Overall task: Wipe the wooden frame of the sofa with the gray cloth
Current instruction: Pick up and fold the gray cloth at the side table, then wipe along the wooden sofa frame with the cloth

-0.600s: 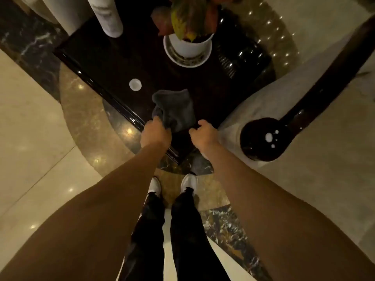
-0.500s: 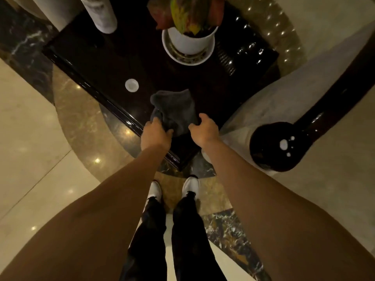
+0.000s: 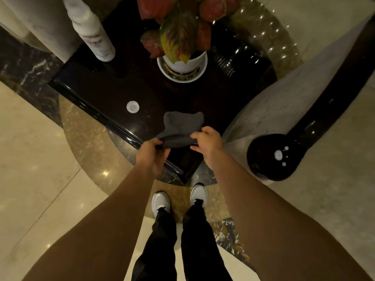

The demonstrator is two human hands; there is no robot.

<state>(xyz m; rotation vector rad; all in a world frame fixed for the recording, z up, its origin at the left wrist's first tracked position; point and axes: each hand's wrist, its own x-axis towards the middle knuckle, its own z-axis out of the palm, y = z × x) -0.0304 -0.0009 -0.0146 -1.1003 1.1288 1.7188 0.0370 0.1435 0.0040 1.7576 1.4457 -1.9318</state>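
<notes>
We gripped the gray cloth (image 3: 178, 130) at its near edge with the left hand (image 3: 152, 157) and right hand (image 3: 209, 145), above the dark glossy table (image 3: 105, 92)

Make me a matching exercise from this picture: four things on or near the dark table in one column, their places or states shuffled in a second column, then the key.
Things:
1. gray cloth
2. small white disc
3. white bottle
4. potted plant

Places or states:
A. stands at the table's far left corner
B. pinched between the left hand and the right hand
C. sits in a white saucer at the table's far side
D. lies flat on the tabletop, left of the cloth

Pairs: 1-B, 2-D, 3-A, 4-C
</notes>
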